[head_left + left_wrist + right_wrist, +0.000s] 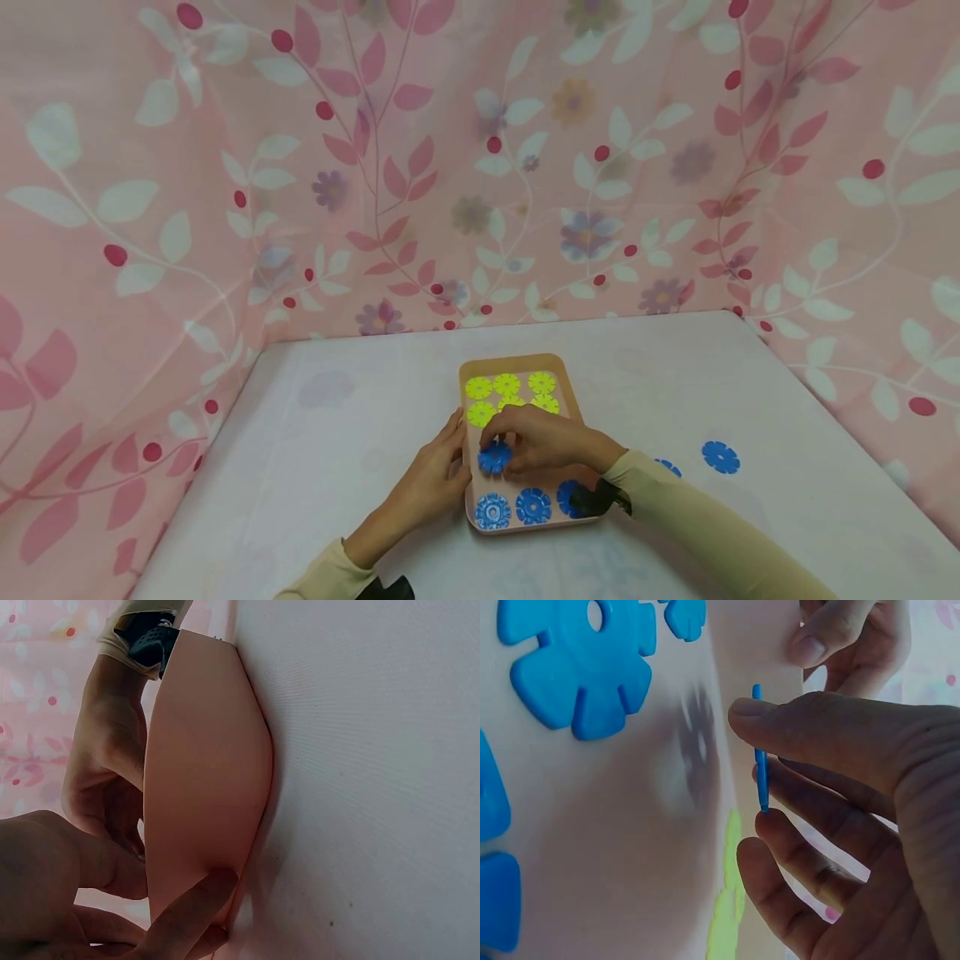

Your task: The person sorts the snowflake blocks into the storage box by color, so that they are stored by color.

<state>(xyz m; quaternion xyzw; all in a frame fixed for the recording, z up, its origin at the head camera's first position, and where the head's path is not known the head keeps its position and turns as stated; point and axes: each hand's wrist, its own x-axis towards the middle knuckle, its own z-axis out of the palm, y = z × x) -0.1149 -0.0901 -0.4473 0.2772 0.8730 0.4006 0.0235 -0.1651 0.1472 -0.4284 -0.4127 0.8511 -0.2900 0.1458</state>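
A peach tray (573, 398) lies on the white table with several yellow flower discs (507, 385) at its far end and blue flower discs (533, 505) at its near end. My right hand (542, 440) pinches a blue flower disc (494, 457) by its edges above the tray's middle; the right wrist view shows that blue disc (760, 750) edge-on between thumb and fingers. My left hand (438, 475) holds the tray's left rim, with its fingertips (201, 896) against the tray wall (206, 765).
Two more blue discs (720, 457) lie loose on the table to the right of the tray, one partly behind my right sleeve (690, 517). A pink floral curtain (480, 158) closes in the table at the back and both sides.
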